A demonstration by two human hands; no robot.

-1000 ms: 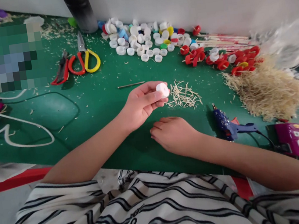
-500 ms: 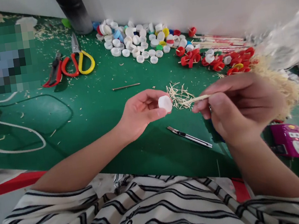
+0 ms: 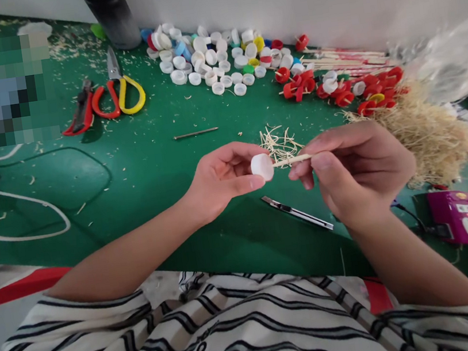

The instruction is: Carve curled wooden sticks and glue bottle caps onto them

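My left hand (image 3: 217,182) pinches a white bottle cap (image 3: 262,167) between thumb and fingers above the green table (image 3: 137,171). Between the thumb and index finger of my right hand (image 3: 352,167) is a thin wooden stick (image 3: 292,160), held level. The stick's left tip meets the cap's right side; whether it has gone into the cap is hard to tell. Behind the stick lies a small pile of thin shavings (image 3: 277,143). A box cutter (image 3: 298,213) rests on the table below the hands.
White and coloured caps (image 3: 211,56) lie along the wall, with red caps on sticks (image 3: 300,86) to their right. Scissors (image 3: 117,90), red-handled pliers (image 3: 82,109) and a thin rod (image 3: 195,133) are beyond my left hand. A large shavings heap (image 3: 432,130) and pink box (image 3: 461,216) stand right.
My right hand has moved left with the stick, whose tip now reaches the cap. The cap in my left hand has turned slightly.
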